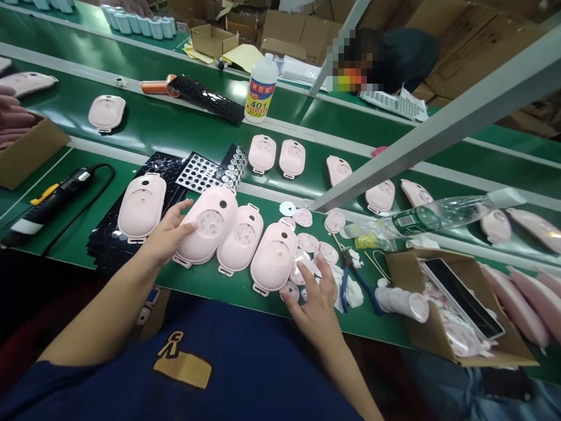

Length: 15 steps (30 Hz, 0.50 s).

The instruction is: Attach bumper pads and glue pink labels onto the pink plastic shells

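Three pink oval plastic shells lie side by side on the green bench in front of me. My left hand [166, 234] grips the left edge of the first shell [207, 225], thumb on top. The second shell [241, 238] and third shell [274, 257] rest untouched beside it. My right hand [313, 298] lies flat with fingers spread on a scatter of small pink round discs [309, 242] just right of the third shell. Another pink shell [141, 206] sits on a stack of black sticker sheets [109, 240] at my left.
Blue-handled pliers [350, 280], a clear plastic bottle [433, 215] and a cardboard box [442, 339] holding a phone lie to the right. A black and yellow tool [52, 196] is far left. More shells ride the conveyor [184, 126] near a glue bottle [260, 88]. A person works across the belt.
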Tool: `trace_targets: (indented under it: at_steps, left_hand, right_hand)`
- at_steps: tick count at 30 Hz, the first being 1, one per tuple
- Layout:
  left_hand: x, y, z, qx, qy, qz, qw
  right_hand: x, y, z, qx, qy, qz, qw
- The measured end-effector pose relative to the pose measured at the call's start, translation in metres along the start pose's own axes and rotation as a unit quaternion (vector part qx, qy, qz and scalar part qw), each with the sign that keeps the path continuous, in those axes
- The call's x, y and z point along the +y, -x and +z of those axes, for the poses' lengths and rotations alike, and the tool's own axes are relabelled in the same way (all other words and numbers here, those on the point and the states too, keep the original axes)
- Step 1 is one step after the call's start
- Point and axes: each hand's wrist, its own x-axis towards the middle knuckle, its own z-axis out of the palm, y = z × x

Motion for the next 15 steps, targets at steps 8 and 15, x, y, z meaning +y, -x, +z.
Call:
trace_targets:
  at_steps: [8,15]
  left_hand:
    - [0.009,-0.01,-0.004,0.012,-0.471,0.102,0.876]
    - [0.019,-0.006,-0.006,-0.011,-0.531,0.093,0.842]
  right_hand:
    - [0.023,0.003,0.009,-0.054,0.12,0.065,0.989]
    - [0.025,-0.01,0.003,0.0,0.117,-0.001,0.993]
